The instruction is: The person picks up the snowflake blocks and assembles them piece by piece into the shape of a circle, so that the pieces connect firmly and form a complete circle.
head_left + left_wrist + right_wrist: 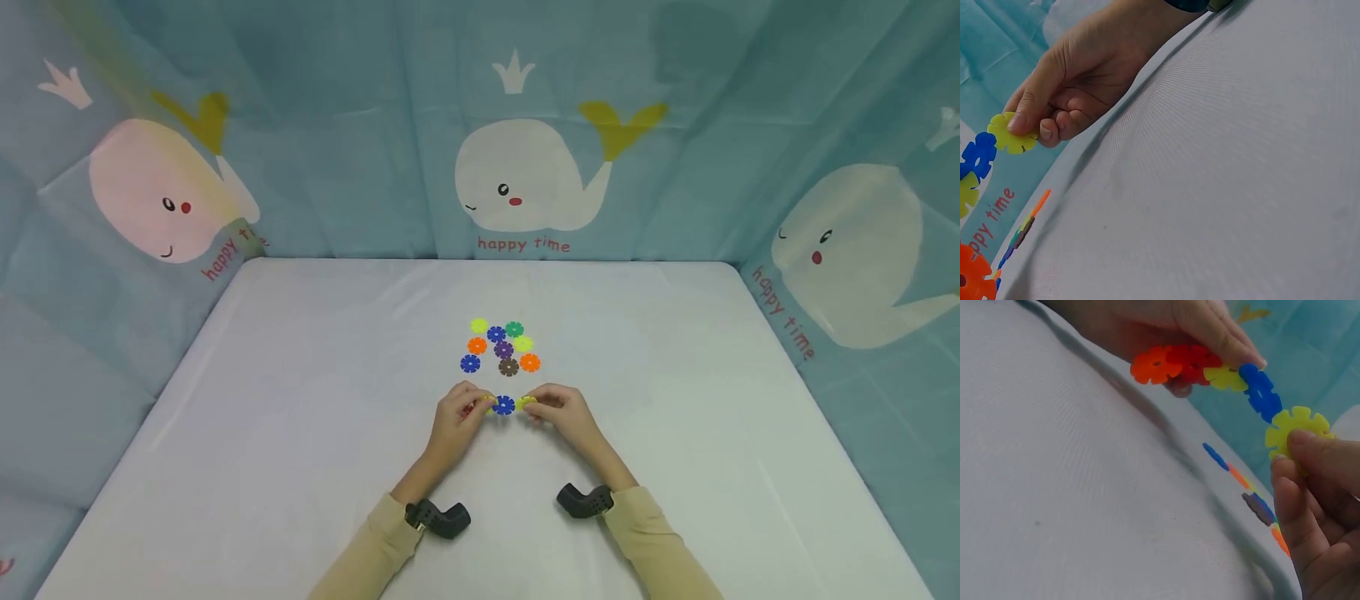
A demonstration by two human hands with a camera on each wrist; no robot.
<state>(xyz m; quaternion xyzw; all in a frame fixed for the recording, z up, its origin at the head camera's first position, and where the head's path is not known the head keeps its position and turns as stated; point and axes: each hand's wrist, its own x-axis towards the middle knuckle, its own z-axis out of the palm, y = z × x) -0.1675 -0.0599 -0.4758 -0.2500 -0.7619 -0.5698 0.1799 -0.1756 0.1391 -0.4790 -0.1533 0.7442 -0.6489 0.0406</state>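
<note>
Chain of notched, flower-shaped discs hangs between two hands, held up over the worktop: orange (1150,366), red (1192,365), yellow (1221,378), blue (504,405), then another yellow disc (1302,422) at the far end. The left hand (459,412) grips the chain around its inner yellow disc; the right hand (566,412) pinches the end yellow one between thumb and fingers. Where that disc meets the blue, I cannot tell whether the notches are fully seated. For a sound joint, it seems best to set the two discs crosswise, match notch to notch and push straight along the slot, with both grips close to the joint so the links behind don't twist loose.

Just beyond lie nine loose discs, among them a brown (508,367), a purple (503,349) and a green (513,330).

The worktop (300,417) is pale and smooth. Behind it, a blue-green curtain (337,125) printed with whales (525,179) and "happy time" covers three sides. Tan sleeves (367,546) and dark wrist bands (442,520) frame the near edge.
</note>
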